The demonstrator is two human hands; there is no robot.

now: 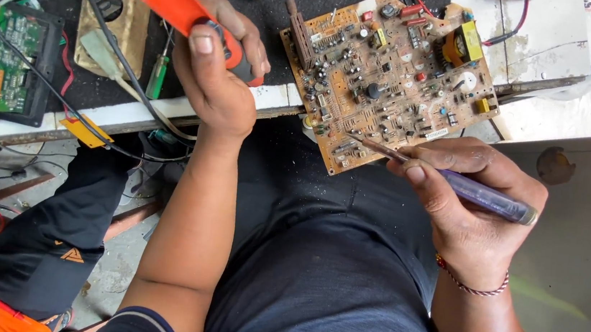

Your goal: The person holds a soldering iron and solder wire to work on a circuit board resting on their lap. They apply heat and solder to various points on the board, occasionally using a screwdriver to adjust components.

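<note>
Right hand wrapped around purple-handled probe, tip laid on near edge of tan circuit board, angled for reach. Left hand clamped on orange-handled tool, raised left of board. Board propped over surface edge, components kept facing up.

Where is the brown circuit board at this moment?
In the head view, the brown circuit board lies upper centre at the bench edge, between the left hand and right hand.
</note>
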